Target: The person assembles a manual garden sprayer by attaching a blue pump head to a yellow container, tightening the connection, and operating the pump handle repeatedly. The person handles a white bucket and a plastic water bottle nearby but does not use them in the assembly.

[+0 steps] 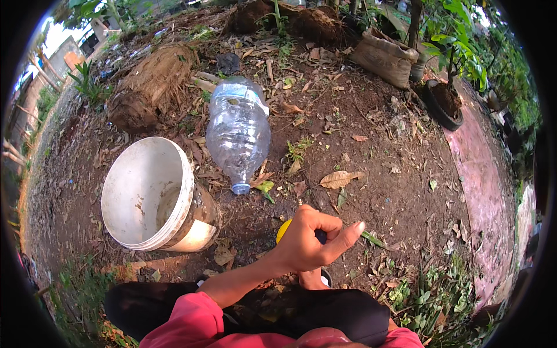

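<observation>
My left hand [313,240] is in front of me at the lower middle, its fingers curled and its thumb stretched out to the right. A rounded yellow thing [283,229] shows behind the hand, and a bit of something dark shows by the curled fingers; the hand covers the rest, so I cannot make out its kind. Just beneath, a patch of skin [312,279], apparently my right hand or wrist, appears between my knees with its fingers hidden. Ahead, a big clear plastic water bottle [239,130] lies with its blue-capped neck toward me.
To my left, a dirty white bucket [145,194] lies tilted, its mouth facing me. Beyond it sits a brown fibrous stump [152,84]. A filled sack [384,58] and a potted plant [445,104] stand far right, beside a pinkish paved strip [477,191]. Dry leaves litter the soil.
</observation>
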The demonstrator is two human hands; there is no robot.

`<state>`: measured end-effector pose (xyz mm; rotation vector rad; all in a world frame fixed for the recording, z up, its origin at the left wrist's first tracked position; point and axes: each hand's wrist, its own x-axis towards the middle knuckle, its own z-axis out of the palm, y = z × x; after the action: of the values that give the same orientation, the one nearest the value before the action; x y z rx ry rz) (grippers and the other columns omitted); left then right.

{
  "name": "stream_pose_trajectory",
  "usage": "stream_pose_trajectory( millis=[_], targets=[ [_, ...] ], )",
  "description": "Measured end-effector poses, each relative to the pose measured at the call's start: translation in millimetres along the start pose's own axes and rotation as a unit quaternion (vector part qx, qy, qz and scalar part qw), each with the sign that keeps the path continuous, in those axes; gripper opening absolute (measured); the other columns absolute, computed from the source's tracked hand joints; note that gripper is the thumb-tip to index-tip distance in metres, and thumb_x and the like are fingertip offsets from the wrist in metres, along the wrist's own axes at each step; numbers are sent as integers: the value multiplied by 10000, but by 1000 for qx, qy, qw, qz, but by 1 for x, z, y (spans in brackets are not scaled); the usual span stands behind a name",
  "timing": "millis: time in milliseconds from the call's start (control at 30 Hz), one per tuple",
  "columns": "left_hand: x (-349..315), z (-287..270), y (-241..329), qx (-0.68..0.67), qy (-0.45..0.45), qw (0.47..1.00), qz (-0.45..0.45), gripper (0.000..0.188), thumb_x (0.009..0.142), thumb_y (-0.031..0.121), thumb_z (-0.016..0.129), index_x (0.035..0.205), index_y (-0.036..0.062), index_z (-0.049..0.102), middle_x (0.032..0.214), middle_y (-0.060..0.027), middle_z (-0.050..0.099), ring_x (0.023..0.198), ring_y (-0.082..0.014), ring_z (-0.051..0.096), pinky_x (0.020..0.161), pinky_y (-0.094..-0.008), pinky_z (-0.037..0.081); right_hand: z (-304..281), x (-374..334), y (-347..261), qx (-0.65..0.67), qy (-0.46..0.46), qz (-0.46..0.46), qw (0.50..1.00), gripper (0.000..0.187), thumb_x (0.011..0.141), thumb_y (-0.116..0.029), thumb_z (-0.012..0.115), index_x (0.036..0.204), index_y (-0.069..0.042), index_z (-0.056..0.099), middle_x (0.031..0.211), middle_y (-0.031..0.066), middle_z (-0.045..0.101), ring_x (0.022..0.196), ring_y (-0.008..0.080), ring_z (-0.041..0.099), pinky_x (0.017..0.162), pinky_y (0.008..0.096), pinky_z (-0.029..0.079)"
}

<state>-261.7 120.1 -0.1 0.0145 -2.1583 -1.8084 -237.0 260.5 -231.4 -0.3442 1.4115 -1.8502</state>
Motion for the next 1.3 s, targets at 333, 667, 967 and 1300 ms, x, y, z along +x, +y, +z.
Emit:
stream_pose_trajectory(
  millis=[333,667,967,1300],
  targets=[
    [40,6,48,361,-175,916,3,807,845,808,497,841,20,672,591,-154,648,657,-334,712,642,-426,566,-1,-7,-9,-27,-12,-13,999,210,900,-134,667,1073,-36,599,814,7,609,673,93,554,572,255,409],
    [20,14,-37,426,-183,878,-117,670,859,709,566,799,57,709,624,-143,676,700,-356,715,912,-494,527,-5,-5,-5,4,-47,-37,998,325,893,-100,692,1186,-36,568,883,23,617,688,103,553,577,254,405],
    [-7,10,-53,198,-18,979,-43,394,938,333,660,660,54,639,502,-22,583,489,-135,613,483,-287,460,21,3,-38,-7,20,-117,993,373,873,-142,708,1191,15,593,1064,48,644,1009,159,617,854,312,487],
    [1,2,-5,18,-44,988,-149,594,973,318,660,500,17,466,471,37,398,493,-30,356,454,-292,276,20,0,-49,-59,8,-71,996,188,898,-195,678,855,-24,612,709,-35,553,673,73,509,602,289,421]
  ],
)
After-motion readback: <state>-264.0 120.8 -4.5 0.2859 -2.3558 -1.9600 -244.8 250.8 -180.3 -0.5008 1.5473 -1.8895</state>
